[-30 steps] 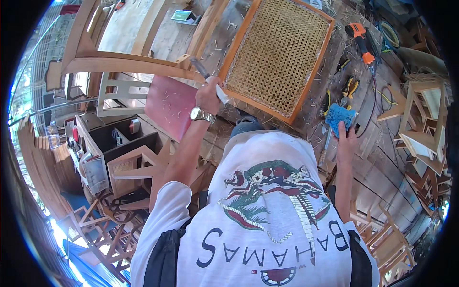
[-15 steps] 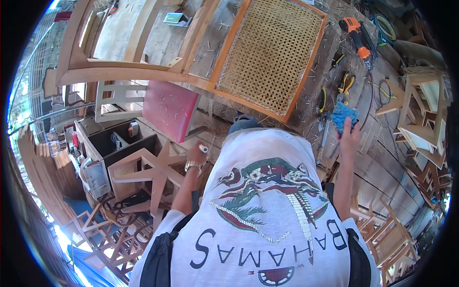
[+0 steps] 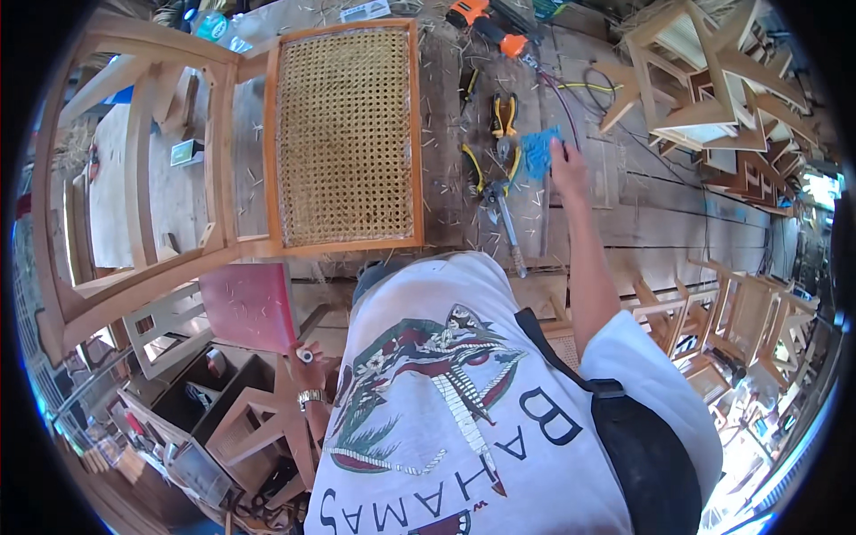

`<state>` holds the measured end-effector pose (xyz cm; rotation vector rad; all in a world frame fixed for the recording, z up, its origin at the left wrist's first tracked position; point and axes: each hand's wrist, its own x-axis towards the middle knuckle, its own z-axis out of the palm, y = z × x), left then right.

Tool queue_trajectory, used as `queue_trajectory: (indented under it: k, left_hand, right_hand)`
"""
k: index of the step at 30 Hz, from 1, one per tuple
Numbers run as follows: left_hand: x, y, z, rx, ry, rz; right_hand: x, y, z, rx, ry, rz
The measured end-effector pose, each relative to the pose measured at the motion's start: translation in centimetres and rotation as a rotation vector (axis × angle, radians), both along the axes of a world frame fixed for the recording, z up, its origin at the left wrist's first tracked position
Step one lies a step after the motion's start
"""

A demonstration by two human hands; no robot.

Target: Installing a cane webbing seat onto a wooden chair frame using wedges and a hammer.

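Note:
My right hand [image 3: 571, 169] reaches out over the plank surface, its fingers closed on the edge of a crumpled blue rag [image 3: 538, 153]. Just left of the rag lie yellow-and-black pliers [image 3: 505, 116], with a second yellow-handled tool [image 3: 493, 178] nearer to me. Beside my body, my left hand [image 3: 314, 367] is closed around a small white round-ended thing whose kind I cannot make out. It is near a red seat [image 3: 248, 305]. Ahead of me lies a wooden chair frame [image 3: 223, 152] with a woven cane panel [image 3: 346, 134].
An orange-and-black power tool [image 3: 489, 25] with a hose lies at the far side. Stacked wooden frames [image 3: 687, 71] stand at the far right, wooden chairs [image 3: 744, 312] at the near right. A dark compartmented box [image 3: 201, 392] is at the left. Cane scraps litter the planks.
The view has turned to the right, so the chair frame and tools appear further left. My right hand has carried the blue rag outward, up beside the pliers. My left hand stays near the red seat.

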<state>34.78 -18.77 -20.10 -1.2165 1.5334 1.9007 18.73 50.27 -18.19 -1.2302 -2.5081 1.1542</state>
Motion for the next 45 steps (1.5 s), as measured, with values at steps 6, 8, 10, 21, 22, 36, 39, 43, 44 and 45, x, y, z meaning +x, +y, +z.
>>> queue_trajectory:
  k: [6,8,10,21,22,36,39,43,44,45]
  left_hand:
    - [-1.2,4.9,4.6,-0.488,0.240,-0.377]
    - [-3.0,7.5,8.6,-0.661,0.319,-0.359]
    - [-5.1,10.2,12.9,-0.835,0.435,-0.434]
    - [-27.0,12.4,17.7,-1.156,0.964,-0.720]
    - [-29.5,11.7,16.5,-1.170,0.899,-0.758]
    - [-51.7,4.3,1.8,-1.217,0.346,-0.414]
    - [-53.4,4.4,1.0,-1.099,0.302,-0.463]
    - [-53.8,5.3,1.2,-1.117,0.305,-0.499]
    - [-53.7,5.5,1.4,-1.114,0.305,-0.504]
    - [-53.7,5.7,1.7,-1.112,0.303,-0.513]
  right_hand:
    - [1.7,1.8,-7.9,0.073,0.076,0.157]
    - [3.1,2.0,-9.7,-0.063,0.111,0.187]
    - [4.1,1.6,-11.1,-0.351,0.052,0.179]
    - [8.1,-7.8,-9.4,0.204,-0.253,0.306]
    - [8.0,-8.5,-9.1,0.302,-0.296,0.301]
    - [9.0,-13.4,-7.1,0.374,-0.363,0.295]
    - [8.9,-14.7,-3.5,0.399,-0.261,0.236]
    - [9.9,-21.1,3.8,-0.060,-0.037,0.014]
    - [10.1,-23.9,5.1,-0.386,0.109,-0.098]
    - [10.1,-26.9,5.9,-0.469,0.073,-0.070]
